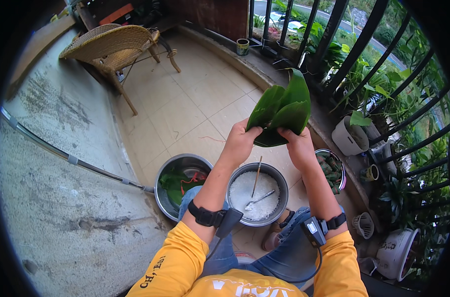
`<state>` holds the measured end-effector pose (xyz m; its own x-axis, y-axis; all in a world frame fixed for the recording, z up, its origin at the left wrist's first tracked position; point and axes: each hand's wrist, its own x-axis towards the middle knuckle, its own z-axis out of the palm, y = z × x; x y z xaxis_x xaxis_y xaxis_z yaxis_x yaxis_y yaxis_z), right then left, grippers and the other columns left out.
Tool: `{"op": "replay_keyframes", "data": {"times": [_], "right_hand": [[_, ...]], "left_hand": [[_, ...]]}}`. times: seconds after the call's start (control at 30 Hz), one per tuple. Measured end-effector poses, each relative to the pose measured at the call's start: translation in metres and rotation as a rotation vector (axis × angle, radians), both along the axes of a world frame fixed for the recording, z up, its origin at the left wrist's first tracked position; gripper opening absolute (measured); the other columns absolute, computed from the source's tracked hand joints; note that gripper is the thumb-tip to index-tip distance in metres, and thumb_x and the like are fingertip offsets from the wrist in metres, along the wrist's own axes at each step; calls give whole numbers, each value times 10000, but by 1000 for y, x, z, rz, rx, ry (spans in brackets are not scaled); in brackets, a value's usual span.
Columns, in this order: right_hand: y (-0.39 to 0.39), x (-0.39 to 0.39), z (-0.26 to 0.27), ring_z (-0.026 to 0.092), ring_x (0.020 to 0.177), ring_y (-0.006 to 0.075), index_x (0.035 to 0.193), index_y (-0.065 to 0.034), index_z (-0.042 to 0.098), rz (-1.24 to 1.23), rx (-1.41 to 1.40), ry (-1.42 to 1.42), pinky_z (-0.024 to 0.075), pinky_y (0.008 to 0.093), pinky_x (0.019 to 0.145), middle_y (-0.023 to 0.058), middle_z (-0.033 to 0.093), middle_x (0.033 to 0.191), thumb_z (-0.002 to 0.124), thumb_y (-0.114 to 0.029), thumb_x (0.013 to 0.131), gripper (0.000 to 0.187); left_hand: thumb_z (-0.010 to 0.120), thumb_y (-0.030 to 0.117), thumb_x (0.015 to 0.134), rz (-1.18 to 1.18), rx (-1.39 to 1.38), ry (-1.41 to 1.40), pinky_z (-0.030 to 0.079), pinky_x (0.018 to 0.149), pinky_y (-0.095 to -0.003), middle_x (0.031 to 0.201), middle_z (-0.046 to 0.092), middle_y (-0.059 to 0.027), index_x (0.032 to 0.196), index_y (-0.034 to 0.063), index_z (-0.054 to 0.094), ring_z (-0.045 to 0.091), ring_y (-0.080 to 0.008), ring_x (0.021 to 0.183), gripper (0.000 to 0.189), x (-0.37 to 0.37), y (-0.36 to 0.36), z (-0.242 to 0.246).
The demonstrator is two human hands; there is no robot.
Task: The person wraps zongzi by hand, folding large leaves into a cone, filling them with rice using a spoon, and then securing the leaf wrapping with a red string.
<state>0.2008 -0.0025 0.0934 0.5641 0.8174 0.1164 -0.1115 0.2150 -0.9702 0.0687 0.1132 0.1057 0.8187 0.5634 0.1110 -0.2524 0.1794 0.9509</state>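
Broad green leaves (280, 107), overlapped and partly folded, are held up in front of me. My left hand (243, 139) grips their left edge with the thumb on top. On the right edge, my right hand (298, 143) pinches them the same way. Below my hands stands a metal pot (283, 208) of white rice (243, 196). A spoon (260, 199) lies on the rice and a chopstick (257, 176) sticks up from it. To the left, a steel basin (161, 200) contains more green leaves (171, 187) and red string (189, 182).
Leaf-wrapped bundles (330, 169) fill a container at the right, partly behind my forearm. A wicker chair (110, 44) stands at the far left. Black railing (358, 48) and planters (349, 137) line the right side. A metal pole (72, 159) leans by the left wall.
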Motion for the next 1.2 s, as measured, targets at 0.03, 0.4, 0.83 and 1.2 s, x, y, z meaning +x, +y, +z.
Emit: {"op": "replay_keyframes", "data": {"times": [0.03,0.4,0.83,1.2], "right_hand": [[2,0,-2,587,898,115,1044,-14,641,-18,6,48,452,278,840,12,658,965,558,-2,873,191],[1,-4,2,589,881,135,1025,6,622,-33,-72,-13,456,285,816,35,655,938,549,20,850,191],[4,-37,37,587,800,196,1025,-8,533,-539,-91,-719,472,285,686,97,576,880,614,-14,812,228],[17,-26,20,646,980,235,1173,79,497,-217,-113,-247,507,320,838,183,635,1092,638,-171,836,443]], "left_hand": [[457,-3,871,9,-64,-26,443,819,-241,990,636,-32,1084,-39,606,560,-90,906,263,0,0,0],[547,49,860,-48,6,64,439,743,-233,863,636,-10,991,-23,631,562,-81,786,171,5,-3,-9],[576,223,932,539,233,124,453,642,-299,767,677,-131,994,-24,657,579,-140,680,267,21,-6,-19],[506,22,858,299,559,48,420,961,-428,1080,638,-176,1205,51,574,625,-342,957,355,26,-15,-25]]}}
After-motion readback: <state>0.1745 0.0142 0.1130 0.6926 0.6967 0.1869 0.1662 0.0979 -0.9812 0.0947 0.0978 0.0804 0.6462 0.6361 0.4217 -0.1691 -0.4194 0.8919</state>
